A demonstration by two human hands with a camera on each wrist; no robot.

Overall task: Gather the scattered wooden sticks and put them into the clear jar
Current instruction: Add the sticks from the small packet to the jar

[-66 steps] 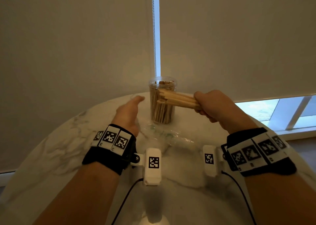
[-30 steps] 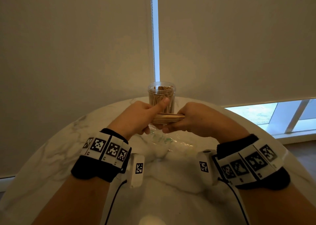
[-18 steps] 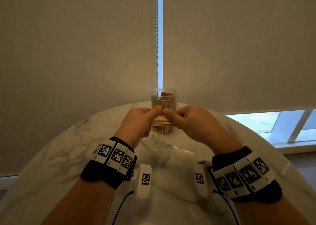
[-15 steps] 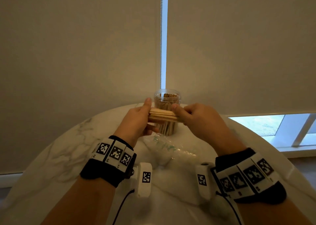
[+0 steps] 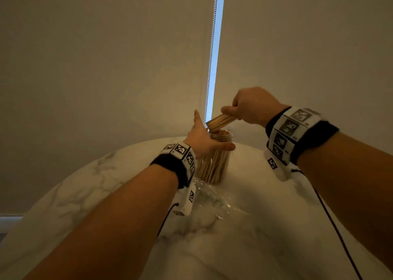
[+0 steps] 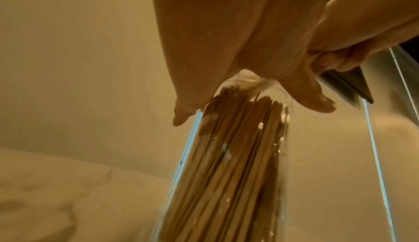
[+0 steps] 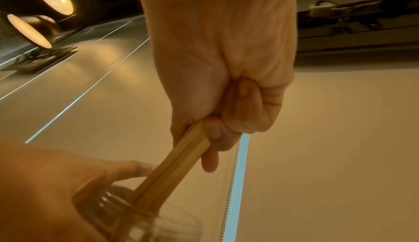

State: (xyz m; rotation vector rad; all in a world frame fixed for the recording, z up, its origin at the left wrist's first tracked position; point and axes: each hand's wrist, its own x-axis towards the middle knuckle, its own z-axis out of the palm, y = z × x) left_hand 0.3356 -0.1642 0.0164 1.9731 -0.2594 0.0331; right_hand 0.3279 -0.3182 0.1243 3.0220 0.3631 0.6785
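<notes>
The clear jar [image 5: 214, 162], packed with upright wooden sticks, stands at the far side of the marble table [image 5: 102, 194]. My left hand [image 5: 209, 140] grips its neck, thumb across the front and forefinger pointing up. My right hand [image 5: 231, 113] hangs above the jar and grips a bundle of sticks [image 5: 221, 121] that slants down to the left, its lower end at the jar's mouth. In the right wrist view the bundle [image 7: 176, 163] runs from my right hand [image 7: 211, 138] into the jar's rim [image 7: 136, 215]. In the left wrist view my fingers [image 6: 312, 100] straddle the jar [image 6: 226, 174].
A crumpled sheet of clear plastic wrap [image 5: 217, 201] lies on the table just in front of the jar. Roller blinds with a bead chain [image 5: 212, 56] hang close behind the table. Thin black cables [image 5: 331, 222] trail from both wrists.
Both hands held the bundle level in front of the jar. Now my left hand has let go of it and gripped the jar, while my right hand has lifted and tilted the bundle down to the mouth.
</notes>
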